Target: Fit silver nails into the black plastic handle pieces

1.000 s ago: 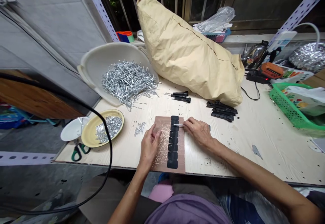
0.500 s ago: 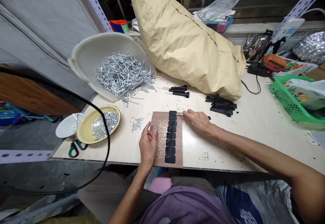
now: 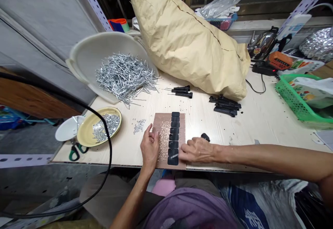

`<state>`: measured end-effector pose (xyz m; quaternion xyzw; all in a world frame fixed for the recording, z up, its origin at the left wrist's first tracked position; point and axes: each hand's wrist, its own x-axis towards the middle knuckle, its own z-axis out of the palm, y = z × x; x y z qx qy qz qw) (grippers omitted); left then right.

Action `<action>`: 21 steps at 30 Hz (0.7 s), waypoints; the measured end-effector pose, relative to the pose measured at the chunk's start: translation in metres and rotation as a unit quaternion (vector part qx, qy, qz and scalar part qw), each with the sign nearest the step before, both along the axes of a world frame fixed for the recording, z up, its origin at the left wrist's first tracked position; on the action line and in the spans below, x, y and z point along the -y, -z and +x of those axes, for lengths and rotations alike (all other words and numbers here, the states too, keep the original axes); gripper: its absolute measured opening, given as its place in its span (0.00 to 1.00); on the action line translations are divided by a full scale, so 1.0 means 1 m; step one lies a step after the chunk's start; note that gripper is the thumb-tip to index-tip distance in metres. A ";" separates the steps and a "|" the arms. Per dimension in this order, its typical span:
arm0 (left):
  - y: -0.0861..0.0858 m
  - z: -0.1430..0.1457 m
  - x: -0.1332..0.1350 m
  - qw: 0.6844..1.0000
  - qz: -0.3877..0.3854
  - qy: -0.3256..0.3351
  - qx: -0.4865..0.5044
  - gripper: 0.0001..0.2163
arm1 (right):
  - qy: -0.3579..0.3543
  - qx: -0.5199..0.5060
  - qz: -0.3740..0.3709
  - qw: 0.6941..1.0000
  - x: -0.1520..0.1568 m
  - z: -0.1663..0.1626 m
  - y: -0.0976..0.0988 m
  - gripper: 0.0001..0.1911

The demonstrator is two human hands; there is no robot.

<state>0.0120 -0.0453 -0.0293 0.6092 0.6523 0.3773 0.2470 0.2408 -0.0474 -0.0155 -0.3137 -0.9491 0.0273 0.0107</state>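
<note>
A brown board [image 3: 163,118] lies at the table's front edge, with pale specks scattered over its left part. A column of several black rounded-square pieces [image 3: 174,137] runs down its right part. My left hand [image 3: 150,147] rests against the board's left edge, fingers slightly curled and apart. My right hand [image 3: 196,150] is closed on a thin metal tool [image 3: 174,156], whose tip lies over the nearest black piece. The tool's exact kind cannot be made out. Just behind this hand is a black object [image 3: 205,137], partly hidden.
Left stand a tilted white basin [image 3: 85,54] of nails [image 3: 126,76], a yellow dish [image 3: 85,132] of small metal bits, and green-handled scissors [image 3: 74,153]. Black tools [image 3: 225,106] lie below a large paper sack [image 3: 192,45]. A green basket [image 3: 291,99] is right; a black cable [image 3: 110,152] hangs left.
My right hand has moved toward me with the metal tool, from the far end of the black column to its near end. My left hand stays at the board's edge.
</note>
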 end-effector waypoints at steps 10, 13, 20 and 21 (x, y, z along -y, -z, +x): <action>-0.004 0.001 0.000 1.000 0.005 -0.003 -0.013 0.23 | 0.035 0.003 0.049 0.998 -0.023 0.010 0.008 0.16; -0.006 0.001 0.000 1.000 0.008 -0.002 -0.019 0.23 | 0.137 0.025 0.072 0.988 -0.030 0.012 0.010 0.17; -0.003 0.000 0.000 1.000 0.007 -0.003 -0.012 0.23 | -0.001 -0.006 0.090 0.996 -0.012 0.007 0.013 0.14; -0.003 0.000 0.000 1.000 0.007 -0.004 -0.012 0.23 | 0.000 -0.003 0.097 0.995 -0.011 0.007 0.012 0.14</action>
